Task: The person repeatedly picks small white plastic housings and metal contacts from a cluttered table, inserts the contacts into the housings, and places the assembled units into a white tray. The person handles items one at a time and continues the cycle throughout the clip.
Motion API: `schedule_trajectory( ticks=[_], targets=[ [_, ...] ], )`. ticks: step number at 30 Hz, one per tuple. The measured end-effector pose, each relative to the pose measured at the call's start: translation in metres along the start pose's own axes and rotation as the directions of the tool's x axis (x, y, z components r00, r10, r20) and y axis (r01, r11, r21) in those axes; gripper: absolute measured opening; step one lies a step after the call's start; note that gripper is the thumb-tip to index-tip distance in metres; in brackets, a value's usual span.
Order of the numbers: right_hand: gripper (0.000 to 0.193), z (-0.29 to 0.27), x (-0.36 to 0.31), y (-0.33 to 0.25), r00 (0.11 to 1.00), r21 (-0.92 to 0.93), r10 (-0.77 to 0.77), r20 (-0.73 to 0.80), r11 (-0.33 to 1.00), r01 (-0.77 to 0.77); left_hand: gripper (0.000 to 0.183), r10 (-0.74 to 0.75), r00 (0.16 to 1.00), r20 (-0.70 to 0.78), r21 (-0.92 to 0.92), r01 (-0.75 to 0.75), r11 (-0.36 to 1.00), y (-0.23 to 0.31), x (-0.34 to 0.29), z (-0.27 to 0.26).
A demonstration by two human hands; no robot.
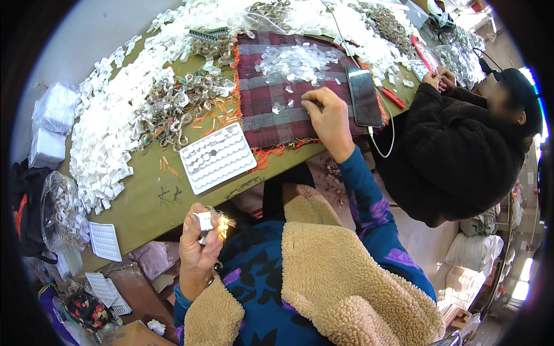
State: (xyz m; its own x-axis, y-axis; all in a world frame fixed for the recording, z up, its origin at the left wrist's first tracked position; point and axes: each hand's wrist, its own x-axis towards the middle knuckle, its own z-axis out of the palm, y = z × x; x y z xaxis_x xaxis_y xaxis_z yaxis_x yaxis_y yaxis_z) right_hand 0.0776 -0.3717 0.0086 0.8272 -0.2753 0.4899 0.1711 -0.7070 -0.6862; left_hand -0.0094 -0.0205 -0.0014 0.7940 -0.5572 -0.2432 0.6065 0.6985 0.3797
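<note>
My left hand (199, 245), near the table's front edge, is closed round a small white tag-like piece (203, 221). Something shiny and golden (225, 225) shows beside its fingers, too bright to name. Over the plaid cloth (259, 130), my right hand (330, 118) has thumb and forefinger brought together; whatever lies between them is too small to make out. Just beyond those fingertips are a few loose clear pieces (278, 108), and farther back a heap of clear flat pieces (297, 62). A white tray (217, 173) with rows of round hollows, several filled, lies between the hands.
A cabled phone (364, 95) lies on the cloth's right edge, near a red-handled tool (393, 98). White pieces (101, 144) and tangled rings (173, 106) are heaped at left. To the right sits a co-worker in a dark coat (456, 150). Another white tray (104, 241) is at lower left.
</note>
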Motion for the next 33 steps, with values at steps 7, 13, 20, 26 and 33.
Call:
schedule_trajectory(
  ticks=[7,13,20,26,33],
  targets=[
    [0.016,0.023,0.034,0.010,0.996,-0.117,-0.010,0.094,0.993,0.021,0.023,0.006,0.996,-0.090,0.093,0.002,0.996,-0.004,0.000,-0.008],
    [0.013,0.018,0.030,0.012,0.990,-0.203,0.025,0.136,0.979,0.003,0.022,-0.024,0.999,-0.041,0.080,0.027,0.996,-0.003,-0.001,-0.016],
    [0.010,-0.001,0.019,0.012,0.964,0.086,0.262,0.044,0.961,-0.265,0.023,0.006,0.994,-0.109,0.083,0.003,0.997,-0.005,-0.001,-0.016],
    [0.013,-0.012,0.023,0.007,0.906,0.272,0.374,0.197,0.867,-0.417,0.023,0.009,0.994,-0.109,0.100,0.001,0.995,-0.007,0.001,-0.011],
    [0.010,-0.002,-0.023,-0.079,0.850,0.568,0.177,0.495,0.675,-0.471,0.022,0.044,0.986,-0.160,0.121,-0.025,0.992,-0.005,0.000,0.004]
  ],
)
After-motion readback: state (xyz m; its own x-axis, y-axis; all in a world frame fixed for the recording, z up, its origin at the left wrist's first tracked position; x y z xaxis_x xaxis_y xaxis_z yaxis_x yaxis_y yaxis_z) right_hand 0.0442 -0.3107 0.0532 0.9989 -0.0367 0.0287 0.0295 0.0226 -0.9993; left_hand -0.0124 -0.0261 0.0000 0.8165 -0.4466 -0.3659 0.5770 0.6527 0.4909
